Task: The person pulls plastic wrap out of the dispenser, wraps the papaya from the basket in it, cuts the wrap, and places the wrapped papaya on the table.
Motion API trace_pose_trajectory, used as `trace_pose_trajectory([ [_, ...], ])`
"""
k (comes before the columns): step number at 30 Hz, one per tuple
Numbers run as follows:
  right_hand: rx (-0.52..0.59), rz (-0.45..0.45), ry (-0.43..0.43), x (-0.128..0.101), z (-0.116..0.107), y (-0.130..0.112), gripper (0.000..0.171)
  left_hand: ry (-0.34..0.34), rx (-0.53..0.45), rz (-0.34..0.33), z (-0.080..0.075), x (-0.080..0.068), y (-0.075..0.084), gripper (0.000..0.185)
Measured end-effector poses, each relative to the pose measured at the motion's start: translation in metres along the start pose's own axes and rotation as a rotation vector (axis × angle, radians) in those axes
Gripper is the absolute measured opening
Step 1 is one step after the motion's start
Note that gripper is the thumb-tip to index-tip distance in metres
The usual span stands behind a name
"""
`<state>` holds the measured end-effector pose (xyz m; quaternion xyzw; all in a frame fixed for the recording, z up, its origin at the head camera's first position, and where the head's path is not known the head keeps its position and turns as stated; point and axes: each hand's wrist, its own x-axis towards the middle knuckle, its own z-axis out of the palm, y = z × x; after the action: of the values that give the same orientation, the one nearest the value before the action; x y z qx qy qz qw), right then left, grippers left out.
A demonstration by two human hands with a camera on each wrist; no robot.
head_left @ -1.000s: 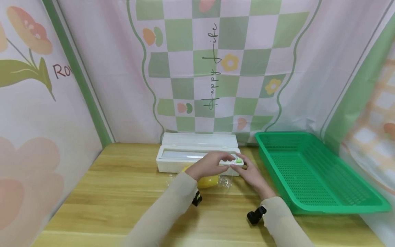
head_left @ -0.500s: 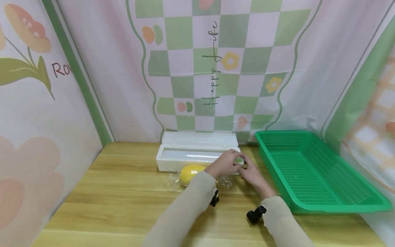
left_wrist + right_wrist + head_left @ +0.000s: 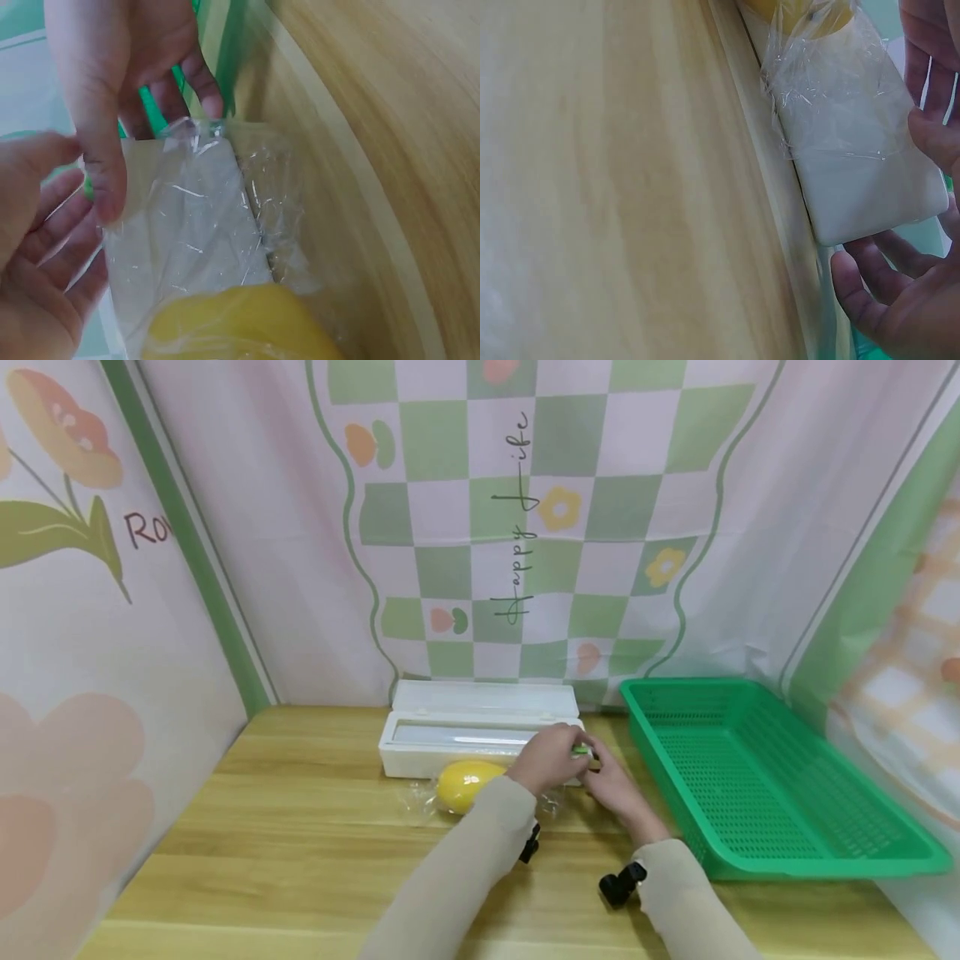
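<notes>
A light wooden table (image 3: 300, 827) carries everything, backed by pastel checked and flowered cloth hangings (image 3: 525, 527). Along its right edge lies a large green perforated plastic basket (image 3: 757, 777). At the middle of the far edge sits a long white plastic cling-film dispenser box (image 3: 450, 745) with its lid tipped up behind it and a small lime-green slider cutter (image 3: 581, 749) at its right end. Just in front of the box lies a smooth yellow oval fruit (image 3: 465, 782), lemon-like, under a crinkled sheet of clear cling film (image 3: 195, 225) that runs from the dispenser's right end down over the fruit; the left wrist view shows the film glossy, creased and loosely draped. The left hand (image 3: 549, 760), sleeved in beige, is curled over the right end of the box with its fingers closed on the green slider and the film edge there. The right hand (image 3: 617, 783) rests just beside it with fingers loosely spread, cupping the box's right end, as the right wrist view shows; whether it grips anything cannot be told. A second ago the left hand was further left along the box and hid most of the fruit; it has since slid to the right end, leaving the fruit plainly in view, while the right hand has stayed put.
</notes>
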<state>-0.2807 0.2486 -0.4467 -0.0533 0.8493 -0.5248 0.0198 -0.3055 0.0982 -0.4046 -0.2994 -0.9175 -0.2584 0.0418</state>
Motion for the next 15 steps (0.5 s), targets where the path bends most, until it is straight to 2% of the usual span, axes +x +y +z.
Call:
trace_pose_trajectory([
  [7, -0.015, 0.015, 0.006, -0.0017, 0.0003, -0.0012, 0.067, 0.113, 0.128, -0.029, -0.0019, -0.0018, 0.0027, 0.019],
  [15, -0.029, 0.006, 0.011, -0.0015, 0.0002, -0.0024, 0.070, 0.121, 0.303, -0.065, -0.0067, -0.0039, 0.0041, 0.016],
])
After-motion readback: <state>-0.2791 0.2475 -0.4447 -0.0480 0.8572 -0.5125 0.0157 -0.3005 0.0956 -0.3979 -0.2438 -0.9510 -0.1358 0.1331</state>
